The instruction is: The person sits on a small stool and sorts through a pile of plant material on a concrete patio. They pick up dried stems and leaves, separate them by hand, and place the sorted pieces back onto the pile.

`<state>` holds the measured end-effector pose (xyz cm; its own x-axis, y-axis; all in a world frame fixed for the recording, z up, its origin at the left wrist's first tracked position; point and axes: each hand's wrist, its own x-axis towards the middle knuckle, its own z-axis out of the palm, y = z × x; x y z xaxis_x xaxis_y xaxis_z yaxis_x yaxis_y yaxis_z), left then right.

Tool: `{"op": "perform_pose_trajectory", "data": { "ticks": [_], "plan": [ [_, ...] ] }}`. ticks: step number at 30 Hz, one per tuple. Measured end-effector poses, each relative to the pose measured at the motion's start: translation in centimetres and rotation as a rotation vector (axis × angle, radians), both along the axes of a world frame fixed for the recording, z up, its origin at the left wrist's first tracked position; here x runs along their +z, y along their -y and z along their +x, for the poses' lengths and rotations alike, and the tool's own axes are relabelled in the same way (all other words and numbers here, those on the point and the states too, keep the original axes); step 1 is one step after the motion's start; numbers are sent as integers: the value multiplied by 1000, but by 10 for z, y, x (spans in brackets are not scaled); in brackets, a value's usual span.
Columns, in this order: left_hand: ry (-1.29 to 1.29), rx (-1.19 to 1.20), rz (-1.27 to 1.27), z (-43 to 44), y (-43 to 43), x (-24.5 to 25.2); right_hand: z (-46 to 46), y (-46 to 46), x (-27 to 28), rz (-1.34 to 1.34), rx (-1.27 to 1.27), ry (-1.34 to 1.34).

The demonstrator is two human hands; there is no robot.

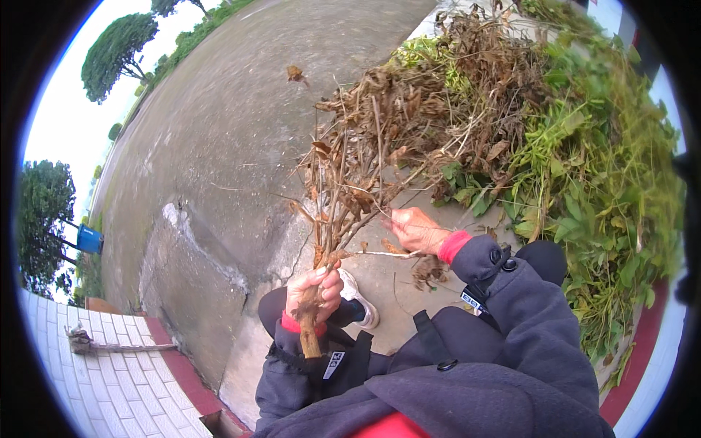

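My left hand is closed around the thick lower stem of a dried, branching plant, whose brown stalks and curled leaves spread away from me. The cut or broken stem end sticks out below the fist. At the right side of those stalks is my right hand, its fingers bent among thin twigs; whether they grip one cannot be told. Past both hands lies a heap of dry brown plants. Against it on the right rests a large pile of green leafy plants with pods.
Cracked concrete spreads ahead and to the left. A white tiled wall with a red edge stands at lower left, with a stick by it. A blue bucket is at far left. My white shoe is between my hands.
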<state>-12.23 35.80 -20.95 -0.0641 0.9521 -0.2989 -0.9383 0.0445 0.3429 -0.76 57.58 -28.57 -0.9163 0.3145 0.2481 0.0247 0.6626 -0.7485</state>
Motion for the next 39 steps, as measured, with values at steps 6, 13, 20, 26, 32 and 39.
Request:
{"op": "perform_pose_trajectory", "data": {
  "ticks": [6,13,20,26,32,39],
  "plan": [
    [118,91,36,-6,-5,-18,21,4,2,64,103,159],
    [136,31,115,-16,-6,-28,29,14,3,145,219,45],
    [154,71,85,-18,-11,-35,37,40,14,133,371,-60],
    [128,106,57,-20,-17,-41,43,31,18,124,273,-112],
    [177,86,109,-21,-14,-38,57,-37,5,19,-506,83],
    [167,102,129,-27,2,-24,76,-88,-30,275,-890,359]
  ]
}}
